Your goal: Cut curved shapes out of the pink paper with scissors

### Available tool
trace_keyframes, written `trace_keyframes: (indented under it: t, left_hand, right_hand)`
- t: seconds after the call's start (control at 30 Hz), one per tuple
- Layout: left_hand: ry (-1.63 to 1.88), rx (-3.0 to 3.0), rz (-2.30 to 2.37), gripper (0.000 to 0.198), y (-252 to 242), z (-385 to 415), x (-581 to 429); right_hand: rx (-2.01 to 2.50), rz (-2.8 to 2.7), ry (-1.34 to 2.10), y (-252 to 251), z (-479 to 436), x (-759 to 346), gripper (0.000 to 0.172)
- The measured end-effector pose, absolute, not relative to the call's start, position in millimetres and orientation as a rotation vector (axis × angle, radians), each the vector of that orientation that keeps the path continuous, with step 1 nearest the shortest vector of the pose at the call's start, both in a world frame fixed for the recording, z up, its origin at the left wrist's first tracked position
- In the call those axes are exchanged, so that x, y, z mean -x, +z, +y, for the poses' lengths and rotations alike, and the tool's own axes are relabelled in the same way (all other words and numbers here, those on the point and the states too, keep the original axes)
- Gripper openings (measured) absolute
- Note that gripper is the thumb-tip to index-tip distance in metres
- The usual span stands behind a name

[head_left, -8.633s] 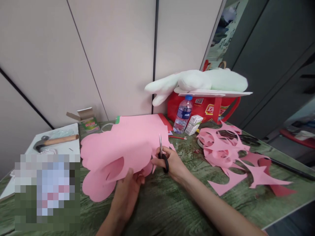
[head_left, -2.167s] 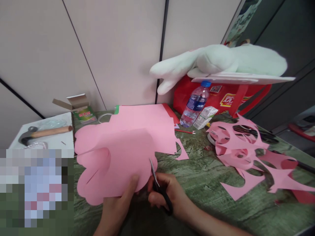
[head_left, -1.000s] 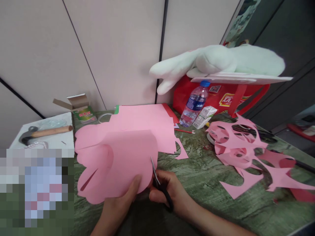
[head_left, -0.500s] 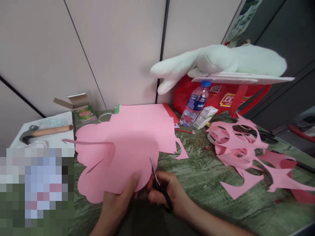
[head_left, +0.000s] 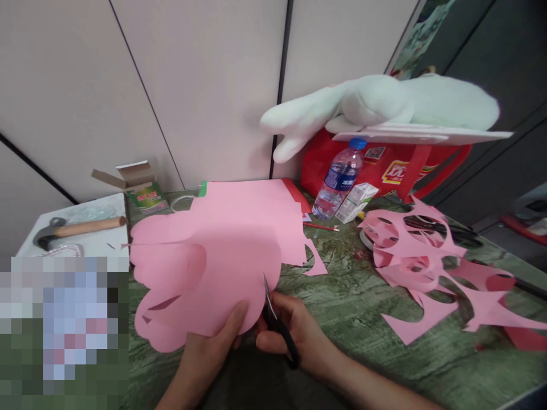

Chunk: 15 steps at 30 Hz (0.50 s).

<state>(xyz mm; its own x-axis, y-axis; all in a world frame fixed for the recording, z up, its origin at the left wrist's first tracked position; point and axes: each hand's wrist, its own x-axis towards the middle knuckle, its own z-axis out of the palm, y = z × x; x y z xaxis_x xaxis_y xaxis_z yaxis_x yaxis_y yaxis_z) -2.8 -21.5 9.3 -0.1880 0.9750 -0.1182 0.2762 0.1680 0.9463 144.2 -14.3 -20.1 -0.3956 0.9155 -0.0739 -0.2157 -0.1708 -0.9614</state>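
Note:
My left hand [head_left: 217, 341] pinches the lower edge of a large pink paper sheet [head_left: 239, 267], thumb on top and fingers hidden underneath. The sheet has a rounded, scalloped outline, and a narrow strip of it curls up at the left. In my right hand [head_left: 294, 324] is a pair of scissors [head_left: 276, 322] with dark handles. Their blades lie at the sheet's right edge, pointing away from me. Whether the blades are fully together is hard to tell. Scalloped pink paper shapes [head_left: 156, 336] lie beneath the sheet's left side.
Pink paper scraps [head_left: 427, 267] with curved cut-outs heap on the right. Behind stand a water bottle [head_left: 337, 182], a small carton [head_left: 356, 202] and a red bag [head_left: 393, 165] under a white plush toy [head_left: 376, 105]. Pink sheets [head_left: 252, 199] lie at the back; a hammer [head_left: 85, 228] lies left.
The pink sheet has shifted slightly right and turned a little in my left hand, and its curled strip on the left has swung. The scissors stay at nearly the same spot.

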Motion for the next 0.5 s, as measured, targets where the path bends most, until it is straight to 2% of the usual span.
trace_keyframes:
  t: [0.5]
  left_hand:
    - [1.059, -1.197, 1.637, 0.038, 10.9, -22.5, 1.7]
  right_hand:
    - [0.911, -1.275, 1.677, -24.4, -12.9, -145.9, 0.049]
